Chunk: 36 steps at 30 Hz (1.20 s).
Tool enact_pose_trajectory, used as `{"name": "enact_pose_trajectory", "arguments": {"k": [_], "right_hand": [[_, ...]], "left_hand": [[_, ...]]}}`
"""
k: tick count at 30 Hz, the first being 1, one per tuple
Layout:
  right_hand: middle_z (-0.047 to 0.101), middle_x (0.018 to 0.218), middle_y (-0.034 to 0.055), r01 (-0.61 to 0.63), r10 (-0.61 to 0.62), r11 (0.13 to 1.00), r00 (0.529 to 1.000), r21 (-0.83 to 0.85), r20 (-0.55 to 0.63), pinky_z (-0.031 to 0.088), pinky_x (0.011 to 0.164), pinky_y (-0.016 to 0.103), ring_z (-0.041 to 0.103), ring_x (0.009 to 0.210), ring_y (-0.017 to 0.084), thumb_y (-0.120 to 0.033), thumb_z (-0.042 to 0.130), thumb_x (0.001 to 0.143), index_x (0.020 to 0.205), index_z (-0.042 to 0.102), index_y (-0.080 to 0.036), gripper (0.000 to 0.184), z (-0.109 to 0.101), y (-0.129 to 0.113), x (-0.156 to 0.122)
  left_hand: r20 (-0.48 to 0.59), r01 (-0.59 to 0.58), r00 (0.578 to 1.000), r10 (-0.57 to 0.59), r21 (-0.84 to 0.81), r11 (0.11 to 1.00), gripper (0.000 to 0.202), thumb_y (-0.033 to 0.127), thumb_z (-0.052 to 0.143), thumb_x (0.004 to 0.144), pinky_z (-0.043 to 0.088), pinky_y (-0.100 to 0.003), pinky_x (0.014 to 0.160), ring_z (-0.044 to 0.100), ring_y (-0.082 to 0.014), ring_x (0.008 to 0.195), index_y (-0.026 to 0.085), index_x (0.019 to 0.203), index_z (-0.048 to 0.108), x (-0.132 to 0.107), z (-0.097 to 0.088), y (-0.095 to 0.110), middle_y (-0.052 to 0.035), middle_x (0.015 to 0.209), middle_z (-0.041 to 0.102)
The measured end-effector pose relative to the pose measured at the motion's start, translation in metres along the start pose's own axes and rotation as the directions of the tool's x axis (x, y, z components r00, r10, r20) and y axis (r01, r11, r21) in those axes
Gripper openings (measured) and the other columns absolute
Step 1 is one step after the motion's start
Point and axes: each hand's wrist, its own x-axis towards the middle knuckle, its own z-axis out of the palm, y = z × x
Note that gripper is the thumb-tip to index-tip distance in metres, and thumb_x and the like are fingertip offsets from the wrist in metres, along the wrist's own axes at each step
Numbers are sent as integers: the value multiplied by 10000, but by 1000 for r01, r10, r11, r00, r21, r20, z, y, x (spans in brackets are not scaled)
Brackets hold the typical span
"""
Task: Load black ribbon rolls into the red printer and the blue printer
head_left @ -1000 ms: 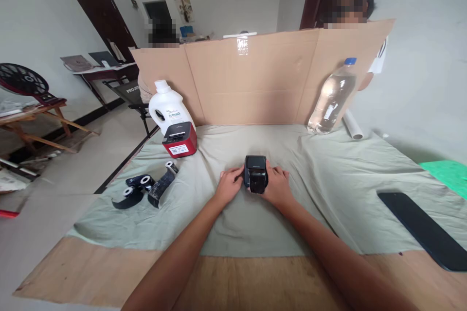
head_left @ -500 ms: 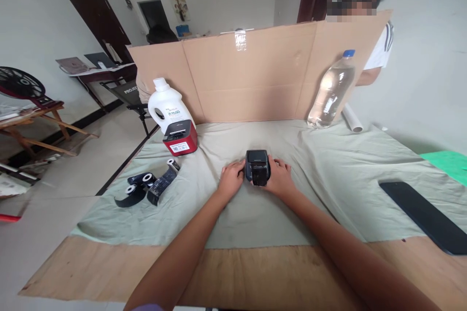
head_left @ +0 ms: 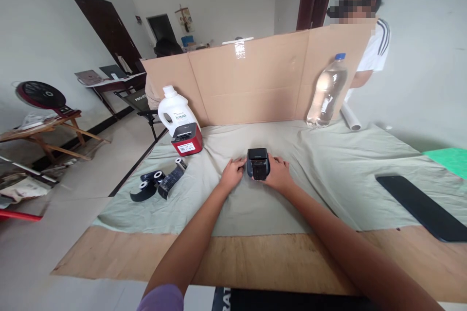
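A small black printer (head_left: 258, 153) stands on the cloth in front of me, a dark glossy strip (head_left: 260, 171) hanging down its front. My right hand (head_left: 279, 174) is closed around the printer's right side, with the thumb at its lower front. On the other side, my left hand (head_left: 232, 174) rests on the cloth with its fingers stretched toward the printer. Its fingertips are at the printer's left edge; whether they touch I cannot tell. Several small paper rolls (head_left: 171, 182) with dark, partly unrolled strips lie to the left.
A red-and-black printer (head_left: 188, 140) and a white jug (head_left: 177, 109) stand back left. A cardboard panel (head_left: 251, 82) closes off the back. Back right are a water bottle (head_left: 328, 90) and a white tube (head_left: 350, 117). A dark phone-like slab (head_left: 419, 206) lies right. A person (head_left: 372, 53) is behind the panel.
The view has tilted and shifted slightly, showing more below the table edge. My left fingers have straightened a little beside the printer; my right hand keeps its hold.
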Motion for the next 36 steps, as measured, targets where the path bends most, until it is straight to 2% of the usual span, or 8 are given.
{"name": "enact_pose_trajectory", "arguments": {"k": [4, 8, 14, 20, 26, 31, 33, 36], "right_hand": [[691, 1160, 197, -7, 7, 1000, 1000, 10, 3, 310, 950, 442, 511, 1214, 391, -618, 697, 690, 1418, 423, -122, 923, -2, -1, 0], [667, 1218, 204, -25, 24, 999, 999, 35, 39, 320, 949, 444, 508, 1207, 394, -599, 721, 683, 1414, 428, -136, 914, -4, -2, 1], [653, 1247, 193, -33, 30, 999, 998, 40, 55, 338, 953, 445, 527, 1187, 387, -594, 742, 674, 1421, 416, -139, 933, -5, -4, 2], [646, 1250, 207, -19, 18, 1000, 999, 13, 36, 350, 952, 439, 530, 1197, 385, -584, 738, 682, 1438, 400, -122, 948, -4, -2, 2], [656, 1245, 196, 2, -3, 999, 1000, 32, 28, 349, 941, 428, 545, 1171, 378, -582, 722, 699, 1435, 410, -133, 917, -5, -3, 1], [654, 1243, 193, -15, 15, 999, 1000, 40, 10, 340, 943, 428, 553, 1157, 371, -606, 709, 702, 1431, 417, -131, 917, -5, -5, 0], [657, 1231, 197, -17, 17, 999, 1000, 38, 10, 339, 938, 423, 553, 1153, 371, -616, 706, 701, 1429, 418, -115, 929, -5, -5, 0], [658, 1220, 211, -22, 22, 999, 1000, 24, 22, 333, 933, 415, 545, 1165, 378, -618, 707, 700, 1432, 415, -95, 947, -4, -5, 0]], "left_hand": [[-51, 8, 999, -11, -62, 998, 566, 30, 436, 852, 322, -487, 1227, 558, -226, 1342, 265, 1305, 678, -1, -3, 0, -17, 1354, 652], [-102, -49, 994, 36, -124, 991, 600, 58, 460, 846, 434, -406, 1162, 593, -218, 1298, 227, 1406, 594, -3, -5, -2, -32, 1402, 621], [-96, -150, 987, 129, -264, 953, 775, 24, 436, 805, 337, -387, 1229, 481, -179, 1407, 245, 1547, 392, 0, 2, -9, -12, 1500, 529], [-99, -112, 991, 96, -184, 976, 757, 62, 442, 813, 298, -375, 1241, 439, -180, 1427, 207, 1553, 377, 3, -1, -2, -40, 1526, 506], [-82, -96, 993, 87, -118, 988, 682, 213, 461, 925, 314, -389, 1224, 412, -198, 1431, 244, 1586, 293, 29, -7, -3, -21, 1560, 463], [-113, -33, 993, 29, -38, 999, 537, 281, 479, 952, 334, -398, 1206, 409, -222, 1414, 208, 1485, 483, 46, -15, 13, -71, 1504, 527], [-120, -40, 992, 49, 72, 997, 401, 283, 544, 917, 336, -420, 1198, 368, -246, 1432, 242, 1300, 656, 49, -21, 29, -62, 1508, 513], [-19, 13, 1000, -9, 258, 966, 212, 343, 700, 799, 363, -507, 1150, 341, -328, 1428, 281, 987, 775, 58, -30, 53, -58, 1527, 453]]}}
